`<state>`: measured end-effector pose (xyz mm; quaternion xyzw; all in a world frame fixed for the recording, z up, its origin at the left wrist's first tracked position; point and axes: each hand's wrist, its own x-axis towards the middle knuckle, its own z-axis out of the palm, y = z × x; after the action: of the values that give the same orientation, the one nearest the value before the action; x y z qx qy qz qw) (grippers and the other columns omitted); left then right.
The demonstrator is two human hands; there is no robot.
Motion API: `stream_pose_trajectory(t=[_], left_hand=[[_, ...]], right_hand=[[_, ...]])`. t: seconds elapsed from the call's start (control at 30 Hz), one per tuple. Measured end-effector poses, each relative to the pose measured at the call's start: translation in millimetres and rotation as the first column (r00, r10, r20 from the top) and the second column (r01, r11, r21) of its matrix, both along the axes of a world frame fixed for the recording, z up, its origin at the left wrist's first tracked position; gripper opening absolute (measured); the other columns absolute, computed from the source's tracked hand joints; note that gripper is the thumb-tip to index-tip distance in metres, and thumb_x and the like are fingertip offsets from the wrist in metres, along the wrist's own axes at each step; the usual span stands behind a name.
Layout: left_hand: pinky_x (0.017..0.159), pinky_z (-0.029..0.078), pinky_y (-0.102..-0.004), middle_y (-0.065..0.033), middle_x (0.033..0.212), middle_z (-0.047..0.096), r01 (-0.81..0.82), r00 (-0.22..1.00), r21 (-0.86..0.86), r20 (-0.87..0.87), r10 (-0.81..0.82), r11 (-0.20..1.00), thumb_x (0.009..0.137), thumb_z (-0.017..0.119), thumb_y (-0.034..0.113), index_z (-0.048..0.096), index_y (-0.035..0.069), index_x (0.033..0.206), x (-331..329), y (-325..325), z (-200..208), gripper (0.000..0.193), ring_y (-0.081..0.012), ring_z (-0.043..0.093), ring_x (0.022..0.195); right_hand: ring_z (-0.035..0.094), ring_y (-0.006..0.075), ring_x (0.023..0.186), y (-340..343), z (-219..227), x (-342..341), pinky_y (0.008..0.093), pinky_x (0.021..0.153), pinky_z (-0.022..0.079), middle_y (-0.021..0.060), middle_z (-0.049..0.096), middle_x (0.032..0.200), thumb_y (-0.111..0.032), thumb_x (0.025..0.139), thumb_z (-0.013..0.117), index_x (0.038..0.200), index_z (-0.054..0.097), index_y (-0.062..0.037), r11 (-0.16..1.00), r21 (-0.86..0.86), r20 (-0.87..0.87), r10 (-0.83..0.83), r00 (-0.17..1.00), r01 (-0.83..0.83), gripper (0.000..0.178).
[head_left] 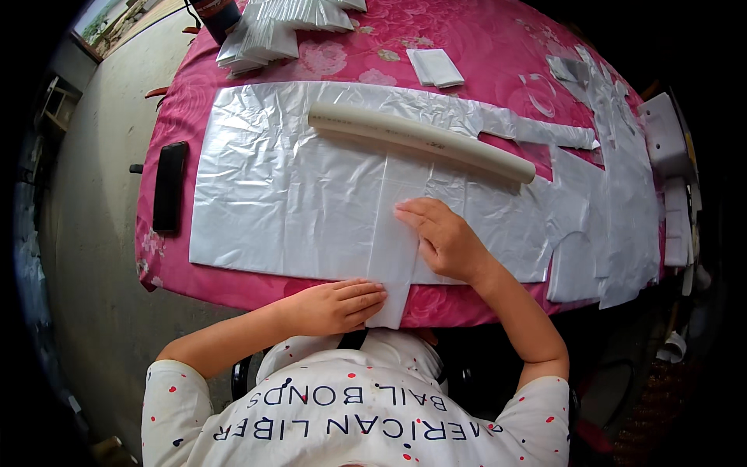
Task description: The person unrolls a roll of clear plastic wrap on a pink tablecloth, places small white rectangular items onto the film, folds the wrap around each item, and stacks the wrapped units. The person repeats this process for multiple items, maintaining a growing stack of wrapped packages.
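Observation:
A stack of flat silvery-white plastic bags (296,179) lies spread across a table with a pink floral cloth (482,39). A narrow folded strip of bag (395,257) runs from the middle toward the near edge. My left hand (334,306) lies flat on the strip's near end at the table edge. Farther along the same strip, my right hand (443,237) presses down with its fingers together. A long cream-coloured tube (420,142) rests across the bags beyond my hands.
A black phone-like slab (170,185) lies at the table's left edge. Piles of folded white bags (261,39) and one small folded packet (436,67) sit at the back. More cut bags (615,194) trail off to the right. A concrete floor (93,233) is on the left.

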<state>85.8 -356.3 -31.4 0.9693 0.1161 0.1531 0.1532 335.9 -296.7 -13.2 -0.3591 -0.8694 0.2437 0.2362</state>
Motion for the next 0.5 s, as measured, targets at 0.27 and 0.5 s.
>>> stream_pose_trajectory(t=[0.27,0.5], left_hand=[[0.095,0.044,-0.0373,-0.0130,0.118,0.056,0.004,0.964,-0.315,0.254,0.080,0.949,0.079,0.058,0.012,0.058,0.000,0.108,2,3,4,0.031,-0.0246,0.054,0.111],[0.102,0.033,-0.0447,-0.0147,0.128,0.048,-0.108,0.993,-0.158,0.023,0.113,0.982,0.075,0.064,0.039,0.042,0.002,0.129,13,30,24,0.069,-0.0286,0.045,0.121]], right_hand=[[0.049,0.0299,0.115,-35,8,-4,0.0374,0.097,0.041,0.0135,0.054,0.120,0.006,0.065,0.054,0.116,0.053,-0.0003,0.999,-0.020,0.014,0.026,1.000,-0.026,0.051],[0.056,0.0251,0.100,-38,-7,-5,0.0345,0.085,0.047,0.0084,0.060,0.106,0.001,0.068,0.060,0.105,0.061,-0.0025,0.980,0.176,-0.008,-0.097,0.995,0.097,0.037]])
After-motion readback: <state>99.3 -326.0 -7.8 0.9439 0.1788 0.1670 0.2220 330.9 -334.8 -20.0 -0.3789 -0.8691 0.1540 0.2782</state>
